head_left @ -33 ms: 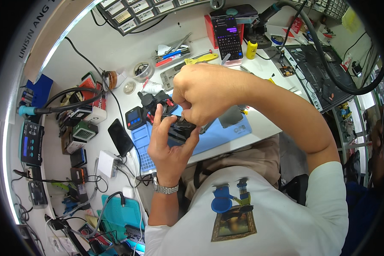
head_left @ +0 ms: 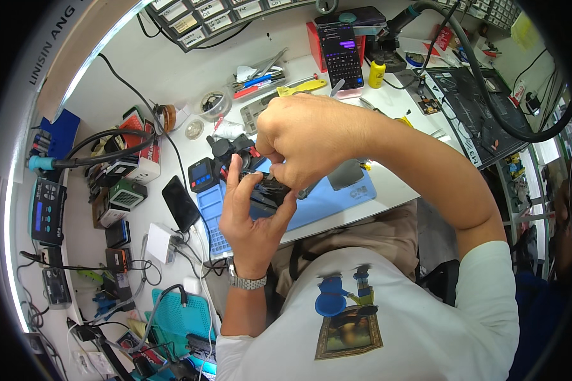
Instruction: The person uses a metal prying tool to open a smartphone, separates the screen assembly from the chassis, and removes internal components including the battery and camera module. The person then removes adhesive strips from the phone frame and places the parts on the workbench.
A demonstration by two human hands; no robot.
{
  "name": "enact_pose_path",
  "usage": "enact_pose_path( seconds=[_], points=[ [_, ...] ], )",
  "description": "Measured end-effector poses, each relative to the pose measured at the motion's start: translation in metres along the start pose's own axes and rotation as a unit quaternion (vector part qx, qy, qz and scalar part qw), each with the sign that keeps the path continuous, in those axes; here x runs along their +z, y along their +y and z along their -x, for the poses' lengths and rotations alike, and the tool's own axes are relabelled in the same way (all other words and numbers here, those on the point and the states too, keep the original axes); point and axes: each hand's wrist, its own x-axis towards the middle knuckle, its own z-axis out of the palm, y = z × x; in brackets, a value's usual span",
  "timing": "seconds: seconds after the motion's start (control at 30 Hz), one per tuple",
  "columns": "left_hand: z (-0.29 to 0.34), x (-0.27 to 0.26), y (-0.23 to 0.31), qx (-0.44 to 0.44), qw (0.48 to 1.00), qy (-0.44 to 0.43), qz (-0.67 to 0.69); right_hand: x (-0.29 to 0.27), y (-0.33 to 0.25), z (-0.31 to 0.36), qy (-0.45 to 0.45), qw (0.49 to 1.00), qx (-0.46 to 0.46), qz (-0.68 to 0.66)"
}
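Observation:
A black device [head_left: 272, 190], its exact kind unclear, is gripped by its edges between the thumb and fingers of my left hand [head_left: 254, 222]. Above it, my right hand [head_left: 305, 130] is curled into a pinch, fingertips against the device's upper side. Whatever those fingertips hold is hidden behind the hand. Below the hands lies a light blue work mat [head_left: 337, 200] with a small grey plate [head_left: 347, 174] on it. Just past my left fingertips stands a dark clamp-like holder [head_left: 224, 150], beside a small black unit with a lit screen [head_left: 202, 174].
A dark phone [head_left: 180, 203] lies left of the mat, near a white box [head_left: 163, 242] and cables. Farther back are a yellow-handled tool [head_left: 302, 87], an upright lit phone [head_left: 340, 57] and a yellow bottle [head_left: 375, 74]. A black mat [head_left: 483, 114] lies at right.

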Motion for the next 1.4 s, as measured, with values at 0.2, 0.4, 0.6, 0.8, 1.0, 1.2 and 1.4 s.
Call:
enact_pose_path(
  seconds=[0.2,0.4,0.6,0.8,1.0,1.2,1.4],
  points=[
    [0.003,-0.008,0.005,-0.03,0.999,0.015,-0.012,-0.005,-0.009,-0.012,-0.043,0.999,0.007,-0.021],
    [0.003,-0.009,0.003,-0.025,1.0,0.017,0.001,-0.004,-0.006,-0.022,-0.07,0.995,-0.017,-0.064],
    [-0.005,-0.011,0.004,-0.008,1.0,0.0,-0.013,-0.005,-0.003,-0.006,-0.044,0.997,-0.022,-0.06],
    [-0.008,-0.017,-0.002,-0.084,0.996,0.026,0.008,0.014,-0.003,0.04,0.17,0.971,-0.01,-0.168],
    [-0.013,-0.02,-0.006,-0.118,0.993,0.023,0.005,0.05,-0.008,0.068,0.28,0.891,-0.054,-0.353],
    [-0.016,-0.018,0.002,-0.118,0.993,0.02,-0.014,0.076,-0.028,0.077,0.378,0.838,-0.036,-0.392],
    [-0.013,-0.013,0.002,-0.089,0.996,0.019,0.005,0.086,-0.024,0.07,0.388,0.894,-0.067,-0.216]
  ],
)
